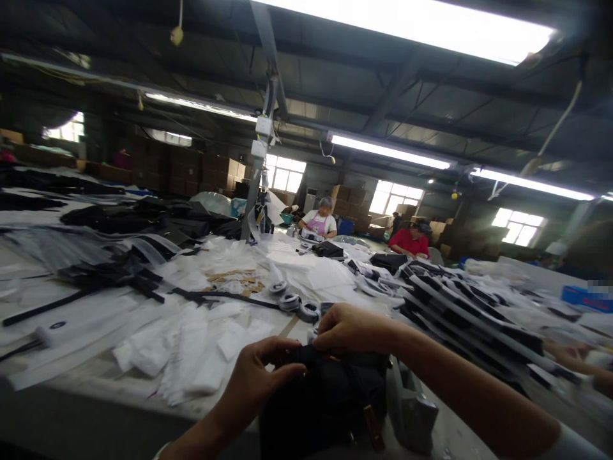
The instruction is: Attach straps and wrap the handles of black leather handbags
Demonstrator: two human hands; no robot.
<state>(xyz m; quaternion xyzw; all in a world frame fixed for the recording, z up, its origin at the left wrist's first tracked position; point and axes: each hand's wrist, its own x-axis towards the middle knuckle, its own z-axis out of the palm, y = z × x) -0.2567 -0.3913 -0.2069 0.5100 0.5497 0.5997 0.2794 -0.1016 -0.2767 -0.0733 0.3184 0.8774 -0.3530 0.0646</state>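
The black bag (325,399) sits right in front of you, at the near edge of the worktop (90,386), its top under both your hands. Your left hand (253,374) holds its upper left corner, thumb and forefinger in a narrow grip on the dark fabric. Your right hand (352,329) has its fingertips bunched at the top edge; you cannot tell exactly what is pinched between them. A brown strip (372,427) hangs on the bag's front, and a grey block-like object (414,409) stands just beside it on the right. Beyond your hands lie pale rolls (288,301), then white sheets (198,348) and tan pieces (237,281). Layered black-and-white strips (469,319) spread to your right. Farther off, a person in a purple apron (318,222) and another in red (409,241) sit near a pole (261,160).
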